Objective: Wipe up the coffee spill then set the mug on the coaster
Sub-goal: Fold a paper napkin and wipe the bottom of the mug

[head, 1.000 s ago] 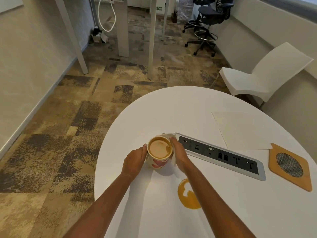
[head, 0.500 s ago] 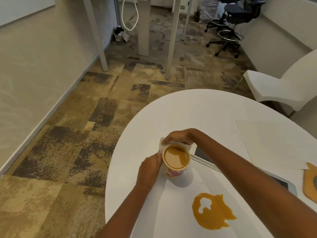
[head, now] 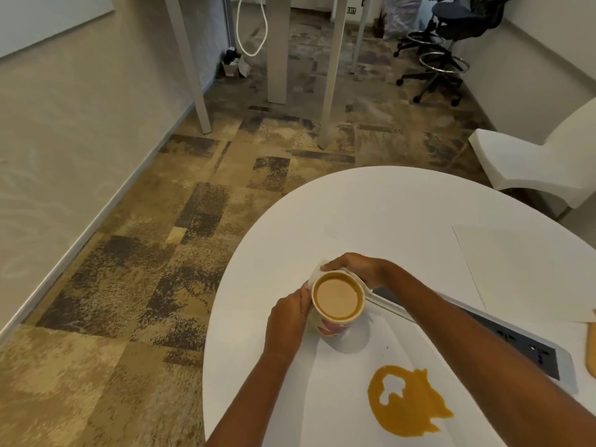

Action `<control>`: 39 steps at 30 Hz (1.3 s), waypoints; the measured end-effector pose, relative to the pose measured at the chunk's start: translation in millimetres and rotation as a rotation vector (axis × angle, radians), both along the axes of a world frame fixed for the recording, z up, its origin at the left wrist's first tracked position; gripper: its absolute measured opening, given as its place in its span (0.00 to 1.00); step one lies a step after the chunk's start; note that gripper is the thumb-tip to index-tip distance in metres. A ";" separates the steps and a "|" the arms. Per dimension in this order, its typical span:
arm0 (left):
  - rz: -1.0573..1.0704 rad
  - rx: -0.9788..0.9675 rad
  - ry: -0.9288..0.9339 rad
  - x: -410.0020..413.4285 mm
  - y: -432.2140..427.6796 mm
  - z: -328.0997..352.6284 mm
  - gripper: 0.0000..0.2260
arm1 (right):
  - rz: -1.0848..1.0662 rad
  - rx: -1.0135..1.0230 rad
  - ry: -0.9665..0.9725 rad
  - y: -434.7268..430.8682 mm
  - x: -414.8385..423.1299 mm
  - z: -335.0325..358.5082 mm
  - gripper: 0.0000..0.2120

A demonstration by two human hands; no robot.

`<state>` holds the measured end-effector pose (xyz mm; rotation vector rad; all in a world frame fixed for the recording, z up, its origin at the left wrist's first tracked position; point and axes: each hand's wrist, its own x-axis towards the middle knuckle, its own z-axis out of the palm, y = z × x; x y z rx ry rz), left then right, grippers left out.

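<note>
White surface [head: 371, 214] carries an unwiped spill [head: 408, 403]. Left hand [head: 287, 321] grasps the full mug [head: 337, 303]; right hand [head: 354, 269] pinches a napkin [head: 317, 271] behind it. Coaster [head: 591, 346] waits, well apart.

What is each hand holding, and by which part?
Left hand grips the coffee-filled paper cup by its left side wall. Right hand pinches a white napkin behind its rim.

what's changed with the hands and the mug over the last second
The right hand moved from the mug's right side round to its far side, onto the white tissue tucked behind the rim. The left hand kept its hold on the mug's left side. The mug stays full on the table, and the coffee spill is unwiped.
</note>
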<state>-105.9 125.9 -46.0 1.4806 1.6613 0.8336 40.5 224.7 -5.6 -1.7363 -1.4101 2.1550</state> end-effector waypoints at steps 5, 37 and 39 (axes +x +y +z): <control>0.001 0.029 -0.003 1.3 1.4 -1.7 0.16 | -0.504 -0.037 0.406 -39.6 19.1 -26.5 0.17; -0.087 -0.092 -0.059 -8.0 13.5 -2.8 0.22 | -1.761 0.000 0.369 -165.1 -99.1 -13.6 0.19; -0.058 -0.112 -0.089 -5.8 12.7 -2.6 0.21 | -1.782 -0.019 0.449 -171.0 -89.3 -11.2 0.20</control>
